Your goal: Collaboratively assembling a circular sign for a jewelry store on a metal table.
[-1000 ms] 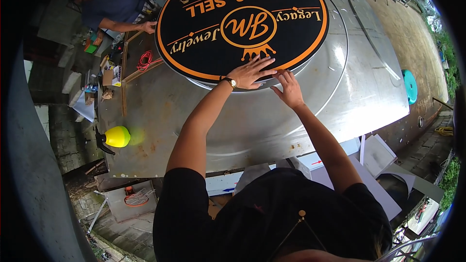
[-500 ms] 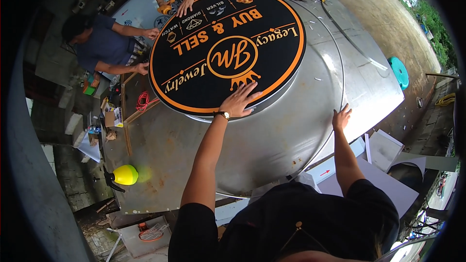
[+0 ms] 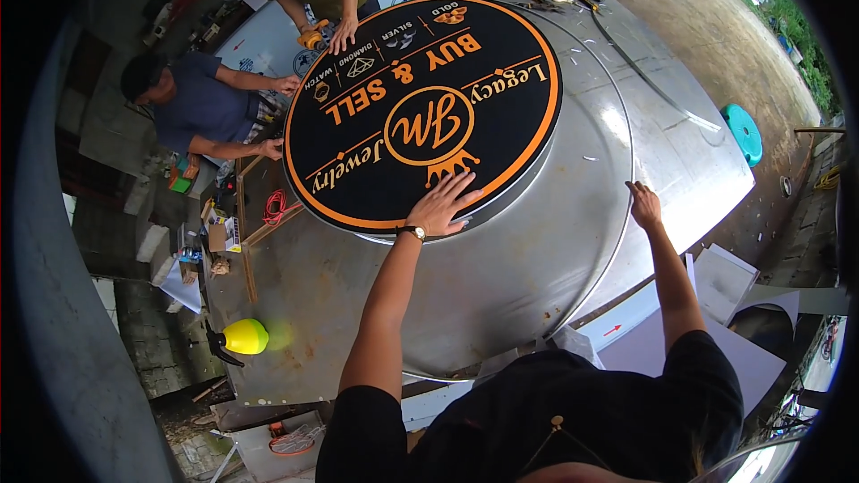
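A round black sign (image 3: 358, 161) with an orange rim and lettering lies on the metal table, its print upside down from my side. My left hand (image 3: 440, 206) rests flat on the sign's near edge, fingers spread. A long thin pale metal strip (image 3: 617, 98) curves in a wide loop around the sign's right and near sides. My right hand (image 3: 645, 206) pinches this strip to the right of the sign. Across the table, a person in blue holds the sign's left edge with both hands. Another person in olive has one hand on its top and a yellow power tool (image 3: 313, 38) in the other.
The metal table (image 3: 501, 277) bears a yellow spray bottle (image 3: 243, 336) at the near left, and pliers and other hand tools (image 3: 564, 0) at the far right. A teal stool (image 3: 742, 135) stands beyond the right edge. White panels (image 3: 725, 349) lean at the near right.
My right hand's spread fingers have closed on the strip. My left hand stays on the sign. The whole view has shifted slightly, and more of the person in olive shows.
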The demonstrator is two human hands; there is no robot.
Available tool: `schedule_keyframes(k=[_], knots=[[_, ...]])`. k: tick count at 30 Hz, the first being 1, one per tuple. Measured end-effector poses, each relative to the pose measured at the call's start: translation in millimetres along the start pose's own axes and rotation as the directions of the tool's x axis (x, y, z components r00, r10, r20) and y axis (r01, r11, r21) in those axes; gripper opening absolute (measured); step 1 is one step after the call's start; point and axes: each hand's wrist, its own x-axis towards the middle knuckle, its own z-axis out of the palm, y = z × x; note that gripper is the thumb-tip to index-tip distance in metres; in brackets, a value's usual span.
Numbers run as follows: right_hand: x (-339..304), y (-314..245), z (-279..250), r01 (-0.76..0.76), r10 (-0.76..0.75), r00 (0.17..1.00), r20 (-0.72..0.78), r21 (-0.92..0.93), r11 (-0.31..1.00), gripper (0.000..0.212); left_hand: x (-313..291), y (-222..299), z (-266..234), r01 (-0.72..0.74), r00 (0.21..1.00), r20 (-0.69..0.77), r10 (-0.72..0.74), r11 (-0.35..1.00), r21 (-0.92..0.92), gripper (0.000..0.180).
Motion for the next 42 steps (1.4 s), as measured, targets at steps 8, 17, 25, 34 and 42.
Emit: schedule_keyframes(k=[8, 17, 25, 34, 42], knots=[[16.8, -1.2, -14.9, 0.728, -0.722, 0.678, 0.139, -0.268, 0.632, 0.03, -0.8, 2.2, 0.3, 0.019, 1.0, 0.02, -0.019, 1.0, -0.003, 0.079], [37.3, -102.4, -66.4, 0.872, -0.876, 0.48, 0.055, -0.137, 0.469, 0.023, -4.3, -0.1, 6.6, -0.023, 0.998, -0.053, 0.024, 1.0, 0.021, 0.079], [24.6, -218.4, -43.5, 0.901, -0.895, 0.428, -0.127, -0.021, 0.433, 0.014, -3.8, -3.4, 5.1, -0.033, 0.998, -0.054, 0.035, 0.999, 0.038, 0.08], [41.4, -283.2, -21.8, 0.826, -0.758, 0.56, -0.334, 0.153, 0.543, 0.018, 0.0, 0.1, 0.8, -0.015, 1.0, 0.002, 0.015, 1.0, 0.002, 0.082], [37.8, -285.7, -30.8, 0.815, -0.788, 0.577, -0.212, 0.2, 0.543, 0.018, -2.7, -1.3, -0.6, -0.006, 1.0, -0.02, 0.005, 1.0, -0.004, 0.082]])
